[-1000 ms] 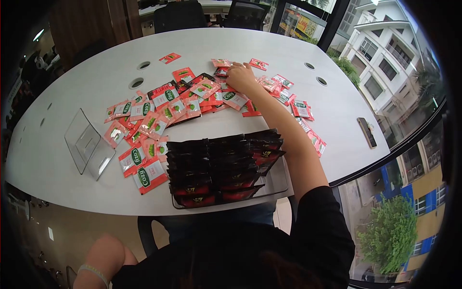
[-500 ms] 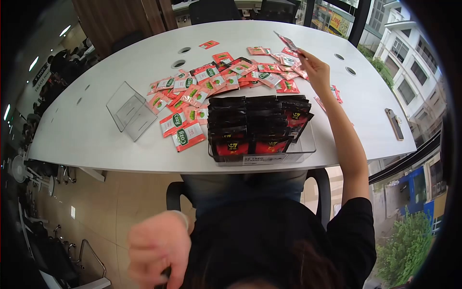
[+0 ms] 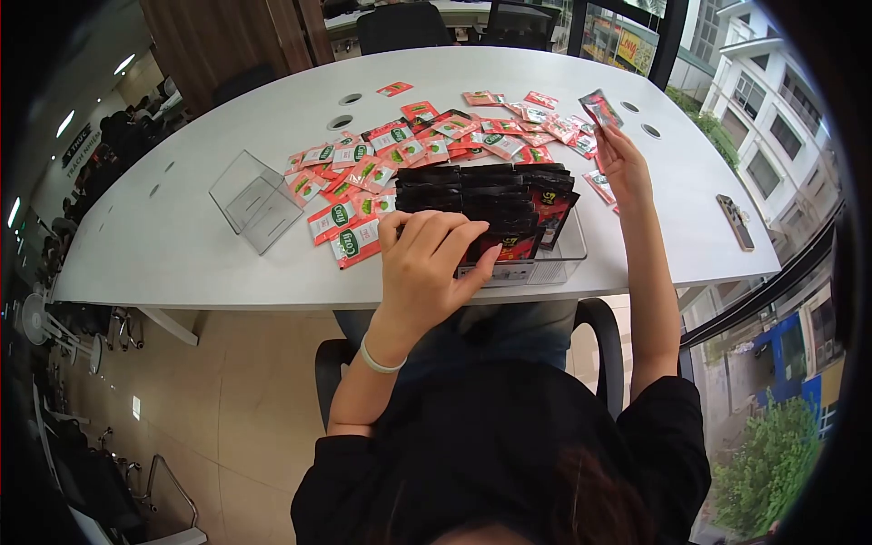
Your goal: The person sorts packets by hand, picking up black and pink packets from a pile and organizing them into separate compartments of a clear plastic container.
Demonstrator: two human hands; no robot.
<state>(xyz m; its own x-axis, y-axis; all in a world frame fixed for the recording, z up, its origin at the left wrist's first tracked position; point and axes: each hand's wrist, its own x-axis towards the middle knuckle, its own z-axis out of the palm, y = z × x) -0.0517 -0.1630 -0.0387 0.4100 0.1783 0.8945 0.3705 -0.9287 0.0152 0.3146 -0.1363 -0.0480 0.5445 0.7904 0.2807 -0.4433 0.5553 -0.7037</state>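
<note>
My left hand (image 3: 431, 263) is at the front left of the clear plastic box (image 3: 568, 265), its fingers curled over the black and red coffee packets (image 3: 463, 195) that stand in rows inside. Thumb and fingertips touch the front packets; whether they grip one is partly hidden. My right hand (image 3: 622, 163) is raised to the right of the box and pinches a dark and red packet (image 3: 599, 109) by its lower end. Behind the box lies a loose pile of red and white sachets (image 3: 372, 171), some marked Cozy.
An empty clear plastic container (image 3: 257, 202) lies tilted on the white table (image 3: 182, 254) at the left. A phone (image 3: 735, 222) rests near the right edge. Round cable holes (image 3: 340, 123) dot the tabletop. Black chairs (image 3: 404, 27) stand beyond the far edge.
My left hand has come up from below the table edge onto the packets in the box. My right hand has shifted slightly right and nearer, still holding its packet.
</note>
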